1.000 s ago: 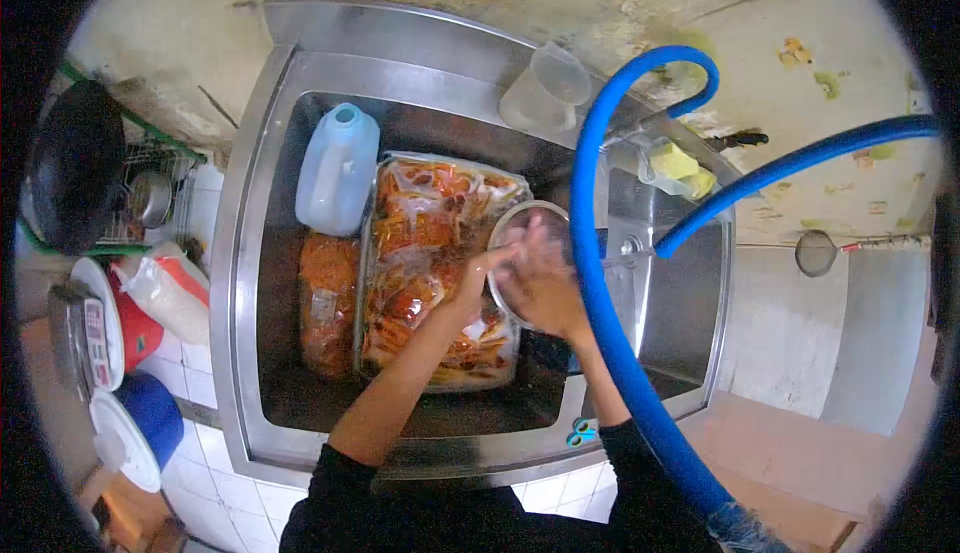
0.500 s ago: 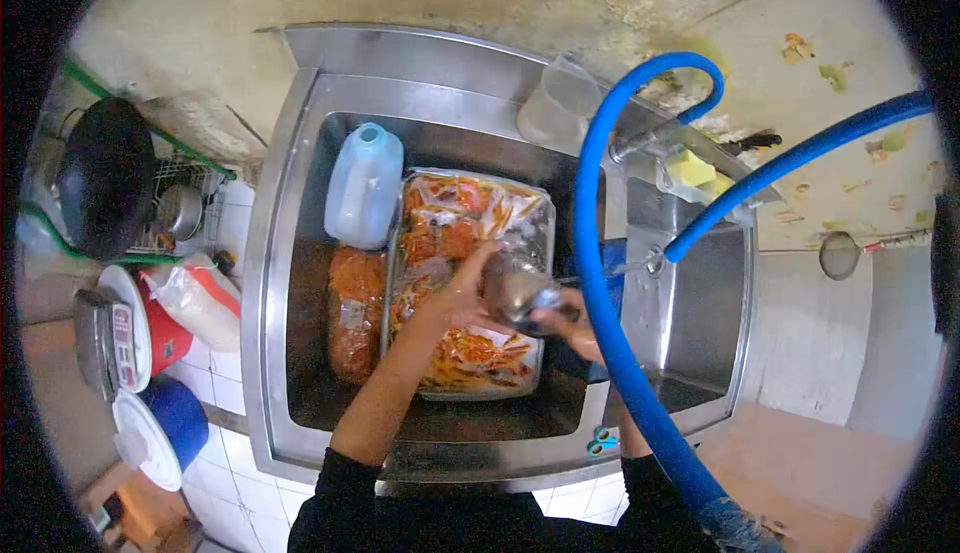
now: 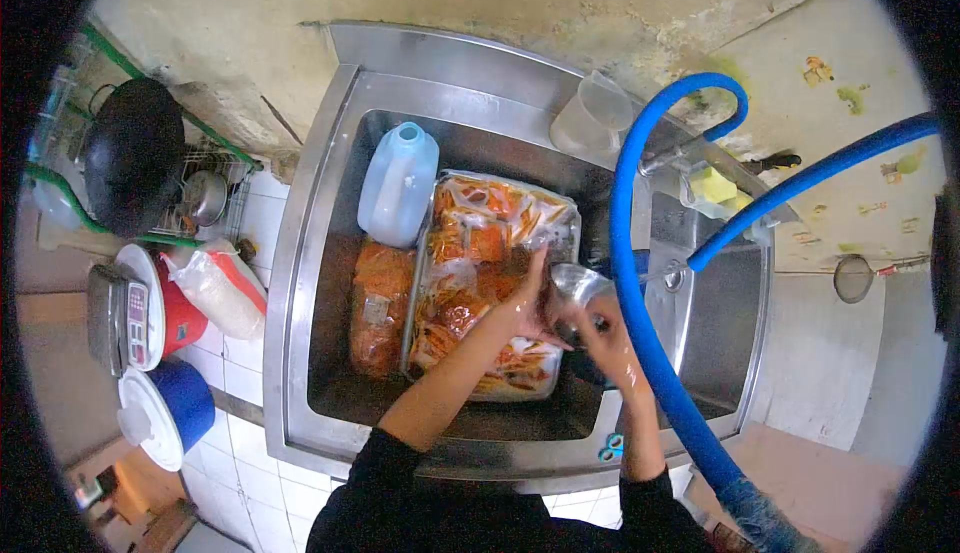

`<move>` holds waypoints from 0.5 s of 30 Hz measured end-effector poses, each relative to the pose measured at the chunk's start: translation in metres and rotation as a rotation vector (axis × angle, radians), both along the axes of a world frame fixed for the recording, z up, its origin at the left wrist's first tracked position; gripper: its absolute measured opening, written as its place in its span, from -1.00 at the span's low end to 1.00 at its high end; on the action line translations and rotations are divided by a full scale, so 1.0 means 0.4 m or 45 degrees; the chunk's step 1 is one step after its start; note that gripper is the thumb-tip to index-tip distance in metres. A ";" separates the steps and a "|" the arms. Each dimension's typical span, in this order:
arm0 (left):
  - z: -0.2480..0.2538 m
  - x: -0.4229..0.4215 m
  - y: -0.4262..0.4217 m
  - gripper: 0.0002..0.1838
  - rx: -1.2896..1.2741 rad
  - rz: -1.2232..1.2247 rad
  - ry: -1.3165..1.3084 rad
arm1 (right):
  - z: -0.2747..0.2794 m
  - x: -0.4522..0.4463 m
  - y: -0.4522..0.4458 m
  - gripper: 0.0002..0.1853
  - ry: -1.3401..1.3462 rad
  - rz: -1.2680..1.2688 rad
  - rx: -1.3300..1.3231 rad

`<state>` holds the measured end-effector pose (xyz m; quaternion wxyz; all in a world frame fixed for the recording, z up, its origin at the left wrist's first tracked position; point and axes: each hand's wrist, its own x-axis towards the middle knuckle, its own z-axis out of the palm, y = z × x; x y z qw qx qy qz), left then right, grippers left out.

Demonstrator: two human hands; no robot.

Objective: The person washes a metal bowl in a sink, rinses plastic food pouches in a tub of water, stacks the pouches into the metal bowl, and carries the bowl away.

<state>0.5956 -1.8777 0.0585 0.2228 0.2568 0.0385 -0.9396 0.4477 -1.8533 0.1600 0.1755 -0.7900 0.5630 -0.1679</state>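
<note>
A shiny metal bowl (image 3: 577, 279) is held over the right part of the sink, blurred by motion. My left hand (image 3: 528, 305) grips its left side, thumb pointing up. From the lower right, my right hand (image 3: 607, 341) curls its fingers at the bowl's near side; its skin looks wet. Just left of the bowl lies a tray (image 3: 556, 381) of reddish-orange food under clear plastic. Beside it rest a plastic-wrapped orange-brown package (image 3: 380, 303) and a pale blue jug (image 3: 398, 185).
A thick blue hose (image 3: 632, 293) arches over the steel sink (image 3: 285, 353), close to my right hand. A clear pitcher (image 3: 592, 115) and yellow sponges (image 3: 714, 189) stand on the back ledge. Teal-handled scissors (image 3: 612, 445) lie on the front rim.
The view has shifted, so the sink sits farther right. The bowl has been turned between my hands, and my right hand has moved to its near side.
</note>
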 end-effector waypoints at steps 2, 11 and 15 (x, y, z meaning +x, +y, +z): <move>0.083 0.034 -0.030 0.10 -0.021 -0.068 -0.158 | 0.087 0.037 0.081 -0.77 -0.022 -0.094 0.264; 0.113 -0.200 -0.152 -0.37 -1.452 -0.493 -0.947 | -0.026 -0.012 0.165 -0.77 -0.861 -0.931 -0.234; 0.124 -0.099 -0.070 -0.09 -1.263 -0.460 -1.443 | -0.059 -0.023 0.125 -0.65 -1.349 -1.285 0.198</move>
